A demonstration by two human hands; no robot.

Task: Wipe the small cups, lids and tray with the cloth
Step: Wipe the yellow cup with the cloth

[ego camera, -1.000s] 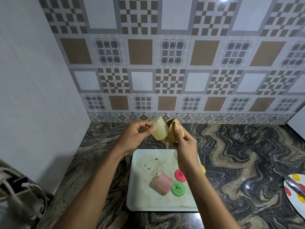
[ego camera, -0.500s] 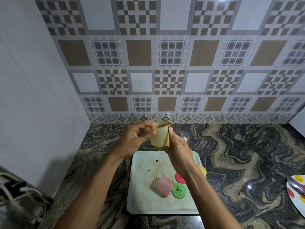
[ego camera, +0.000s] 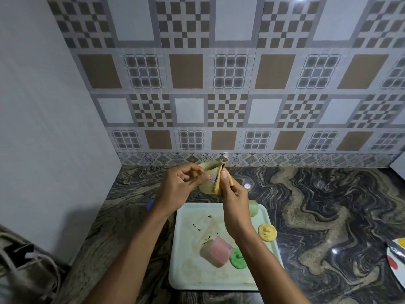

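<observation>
The pale yellow cup [ego camera: 207,179] is held in the air above the far edge of the tray [ego camera: 190,273], mouth tilted away from us. Our left hand [ego camera: 177,189] pinches its side with fingertips only. Our right hand [ego camera: 234,200] pinches the cloth [ego camera: 221,183] folded over the rim, thumb outside; we cannot quite see whether the fingers behind reach into the cup.

That light fingertip hold is, we think, the weak point. If we twist the cloth hard, the cup could slip out and drop onto the tray, hitting the pink cup [ego camera: 219,251] lying on its side or the green lid [ego camera: 237,258] beside it. It could also bounce onto the counter [ego camera: 317,216]. The crumbs [ego camera: 199,228] on the tray could dirty a dropped cup again.
</observation>
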